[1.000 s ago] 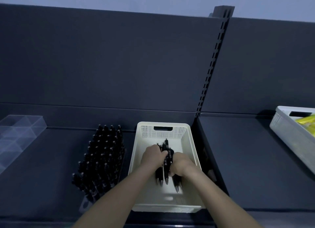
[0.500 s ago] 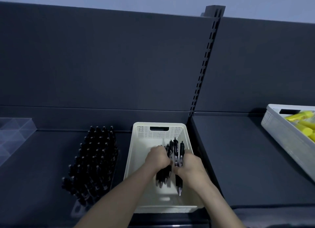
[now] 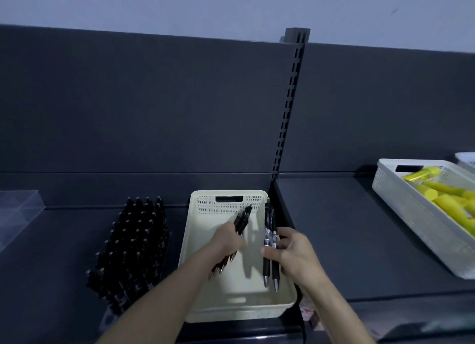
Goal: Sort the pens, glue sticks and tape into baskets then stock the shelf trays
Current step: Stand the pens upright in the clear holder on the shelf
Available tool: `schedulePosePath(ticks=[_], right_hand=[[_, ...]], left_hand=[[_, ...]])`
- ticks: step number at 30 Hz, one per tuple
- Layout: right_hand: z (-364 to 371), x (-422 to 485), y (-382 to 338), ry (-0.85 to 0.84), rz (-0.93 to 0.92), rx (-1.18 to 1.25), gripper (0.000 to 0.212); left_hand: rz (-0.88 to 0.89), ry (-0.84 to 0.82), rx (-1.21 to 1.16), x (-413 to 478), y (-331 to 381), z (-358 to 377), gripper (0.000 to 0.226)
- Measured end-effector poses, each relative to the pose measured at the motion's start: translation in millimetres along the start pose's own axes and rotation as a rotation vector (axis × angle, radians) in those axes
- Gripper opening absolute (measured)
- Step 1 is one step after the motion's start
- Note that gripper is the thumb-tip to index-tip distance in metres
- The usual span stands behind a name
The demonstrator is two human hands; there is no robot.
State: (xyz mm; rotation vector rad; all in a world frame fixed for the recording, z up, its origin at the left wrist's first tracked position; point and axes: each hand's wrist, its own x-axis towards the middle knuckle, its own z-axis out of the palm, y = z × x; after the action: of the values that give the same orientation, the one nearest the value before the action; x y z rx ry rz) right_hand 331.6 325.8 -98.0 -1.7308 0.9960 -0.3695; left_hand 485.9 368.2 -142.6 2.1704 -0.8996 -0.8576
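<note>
Dark grey retail shelving, flat back panel, slotted upright (image 3: 288, 127) splitting two bays; pale wall above. Head view only.

Left bay, on the shelf (image 3: 64, 241): cream perforated basket (image 3: 228, 197) sits hard against the upright. Just left of it is the pen display tray (image 3: 133, 246), packed with black pens standing on end in rows. Clear acrylic tray (image 3: 18, 210) at far left, well apart. Right bay: white basket (image 3: 401, 215) holding yellow glue sticks (image 3: 447, 194).

Both hands are over the cream basket:
- Left hand (image 3: 227, 241): fingers curled round a bundle of black pens (image 3: 243, 219). Bundle tilted, tips down-left toward the person, top ends up-right toward the basket's handle slot.
- Right hand (image 3: 295, 256): thumb and fingers pinch a pair of black pens (image 3: 266, 266) mid-barrel. Long axis runs nearly straight away from the person, tips nearest, along the basket's right wall.
- Hands are apart, with a gap of basket floor between them. No loose pens on the floor that shows.

Key relation: the display tray lies left of both hands and the left hand is nearer. The right hand would have to cross the basket and the left forearm to reach it.

Judgement: stocking phase, pens going from basket to tray. Pens in hand lie near-flat while the tray's pens stand on end, so each lot needs tipping upright before it goes in. Left bundle first looks like the clean order. Tray looks nearly full, so free slots may be few.
</note>
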Motion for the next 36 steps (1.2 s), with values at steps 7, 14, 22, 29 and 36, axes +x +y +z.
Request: schedulePosePath(ticks=[7, 14, 22, 29, 36], right_hand=[[-2, -20, -13, -0.004, -0.108, 0.067, 0.028], [13, -47, -21, -0.011, -0.296, -0.112, 0.024], [40, -78, -30, -0.161, -0.298, 0.109, 0.008], [81, -92, -47, -0.26, -0.141, 0.317, 0.014], [135, -96, -60, -0.142, -0.12, 0.371, 0.021]], left_hand=[[0.111, -0.107, -0.732, -75, 22, -25, 0.014], [0.205, 0.045, -0.735, -128, 27, -19, 0.016], [0.207, 0.277, -0.708, -180, -11, -48, 0.017], [0.161, 0.246, -0.699, -214, -70, -84, 0.02], [0.151, 0.239, -0.617, -226, -132, -139, 0.016]])
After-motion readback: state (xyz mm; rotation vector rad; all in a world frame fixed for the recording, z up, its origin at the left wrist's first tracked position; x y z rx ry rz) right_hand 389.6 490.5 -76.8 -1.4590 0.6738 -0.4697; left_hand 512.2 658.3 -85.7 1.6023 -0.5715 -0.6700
